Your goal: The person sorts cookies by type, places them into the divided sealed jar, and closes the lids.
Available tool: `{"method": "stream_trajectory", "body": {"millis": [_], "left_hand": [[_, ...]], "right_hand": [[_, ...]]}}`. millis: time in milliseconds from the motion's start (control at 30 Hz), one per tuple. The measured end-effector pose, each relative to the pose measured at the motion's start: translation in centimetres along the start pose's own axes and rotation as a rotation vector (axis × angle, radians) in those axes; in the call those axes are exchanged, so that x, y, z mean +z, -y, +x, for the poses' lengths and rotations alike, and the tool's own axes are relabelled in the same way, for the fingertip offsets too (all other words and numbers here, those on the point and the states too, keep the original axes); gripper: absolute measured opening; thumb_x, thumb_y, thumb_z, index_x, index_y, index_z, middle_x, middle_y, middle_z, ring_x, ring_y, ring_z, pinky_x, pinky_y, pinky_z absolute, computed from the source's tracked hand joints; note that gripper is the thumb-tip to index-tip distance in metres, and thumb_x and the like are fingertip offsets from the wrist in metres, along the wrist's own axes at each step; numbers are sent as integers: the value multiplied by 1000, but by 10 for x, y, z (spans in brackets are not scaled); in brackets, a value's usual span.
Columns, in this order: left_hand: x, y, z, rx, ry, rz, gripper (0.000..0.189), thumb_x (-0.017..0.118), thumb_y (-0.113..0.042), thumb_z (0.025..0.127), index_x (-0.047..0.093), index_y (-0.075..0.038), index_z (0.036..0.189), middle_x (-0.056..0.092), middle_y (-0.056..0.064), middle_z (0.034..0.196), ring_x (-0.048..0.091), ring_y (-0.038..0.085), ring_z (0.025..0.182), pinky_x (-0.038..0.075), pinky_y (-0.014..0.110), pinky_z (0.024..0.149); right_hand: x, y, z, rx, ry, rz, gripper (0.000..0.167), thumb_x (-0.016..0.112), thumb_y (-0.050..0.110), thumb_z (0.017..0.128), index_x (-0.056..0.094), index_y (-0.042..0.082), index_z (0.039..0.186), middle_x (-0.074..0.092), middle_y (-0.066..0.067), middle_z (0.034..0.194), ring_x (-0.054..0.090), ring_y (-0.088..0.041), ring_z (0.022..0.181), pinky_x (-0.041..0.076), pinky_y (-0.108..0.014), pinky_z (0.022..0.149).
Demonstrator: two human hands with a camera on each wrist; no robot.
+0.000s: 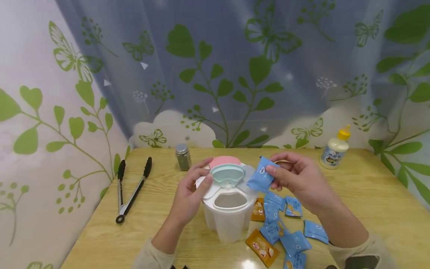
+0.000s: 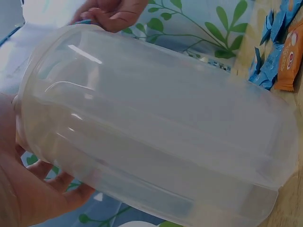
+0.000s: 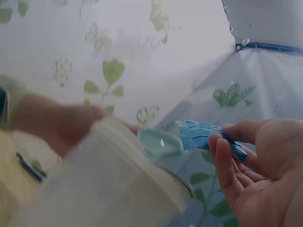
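My right hand (image 1: pixel 300 179) pinches a small blue snack packet (image 1: pixel 262 174) between thumb and fingers, just right of the container's lid. A translucent plastic storage container (image 1: pixel 228 224) with a white lid stands upright on the table. My left hand (image 1: pixel 189 194) grips the lid's left edge, thumb on top and fingers round the side. One pale green flap (image 1: pixel 227 174) is raised, and the compartment opening (image 1: pixel 230 201) at the front is uncovered. At the back of the lid is a pink flap (image 1: pixel 224 161). The right wrist view shows the blue packet (image 3: pixel 203 135) close to the green flap.
Several blue packets (image 1: pixel 295 242) and orange packets (image 1: pixel 262 247) lie right of the container. Tongs (image 1: pixel 134 190) lie spread at left. A spice jar (image 1: pixel 183 157) stands behind the container; a yellow-capped bottle (image 1: pixel 334 149) stands at back right. A patterned curtain (image 1: pixel 215 74) hangs behind the table.
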State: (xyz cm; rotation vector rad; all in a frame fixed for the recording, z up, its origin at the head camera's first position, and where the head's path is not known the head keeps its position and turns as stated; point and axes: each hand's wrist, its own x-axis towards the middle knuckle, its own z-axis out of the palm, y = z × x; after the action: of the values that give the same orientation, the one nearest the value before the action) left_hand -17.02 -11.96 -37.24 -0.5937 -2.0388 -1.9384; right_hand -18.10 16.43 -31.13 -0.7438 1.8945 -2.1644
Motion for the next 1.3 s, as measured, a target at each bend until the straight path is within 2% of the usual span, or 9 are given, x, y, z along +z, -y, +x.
{"method": "stream_trajectory", "body": {"millis": [100,233,333,500,700,800,967,1133,1300], "left_hand": [[1,-1,0,3,-14,13,15,55,-9,101,64,3,99,51,11,147,43,27,142,41,32,111],[2,-3,-1,8,-28,47,18,52,-11,102,64,1,97,51,10,147,43,25,142,37,40,113],[2,-3,-2,6,-35,67,18,52,-12,103,64,-1,97,51,9,147,42,25,142,35,45,115],[1,-2,-6,12,-46,85,18,51,-13,103,63,-3,96,51,9,148,42,25,143,35,47,115],[2,0,-5,21,-47,83,18,51,-14,103,64,-3,96,50,9,147,43,25,142,48,29,102],[2,0,-3,26,-49,78,19,51,-14,103,64,-3,95,51,10,147,44,26,141,50,27,98],[4,-1,0,45,-40,99,18,52,-14,103,63,-3,94,52,10,146,45,25,141,50,38,102],[3,0,-1,48,-34,120,18,52,-15,103,63,-5,93,52,8,146,44,24,141,41,53,108],[1,0,-1,58,-9,128,17,52,-15,103,62,-6,93,51,8,146,43,25,141,37,55,110]], "right_hand": [[16,0,1,-34,10,62,20,56,-2,98,65,11,109,73,3,90,68,-9,70,56,-22,65],[33,0,3,-28,-22,-57,14,63,3,96,68,10,107,73,3,89,70,-12,70,59,-27,66],[42,-1,5,-3,-30,-156,16,68,7,94,68,4,109,74,1,89,72,-15,71,61,-33,67],[47,-4,6,20,40,-206,26,70,8,92,65,-7,113,75,-2,89,74,-18,72,61,-38,68],[39,-10,5,67,111,-164,30,70,5,91,65,-12,115,77,-4,98,75,-17,78,61,-37,70],[34,-12,4,90,130,-138,32,69,4,92,63,-12,118,77,-3,106,76,-18,84,61,-36,73],[23,-12,1,91,128,-140,30,67,3,93,64,-6,122,76,-3,110,76,-19,85,61,-37,74],[10,-13,-4,56,127,-146,35,65,-2,93,63,1,128,74,-1,114,75,-17,89,61,-34,75],[-9,-13,-11,0,164,-132,45,60,-10,93,57,3,136,71,-1,121,74,-16,90,61,-33,73]]}}
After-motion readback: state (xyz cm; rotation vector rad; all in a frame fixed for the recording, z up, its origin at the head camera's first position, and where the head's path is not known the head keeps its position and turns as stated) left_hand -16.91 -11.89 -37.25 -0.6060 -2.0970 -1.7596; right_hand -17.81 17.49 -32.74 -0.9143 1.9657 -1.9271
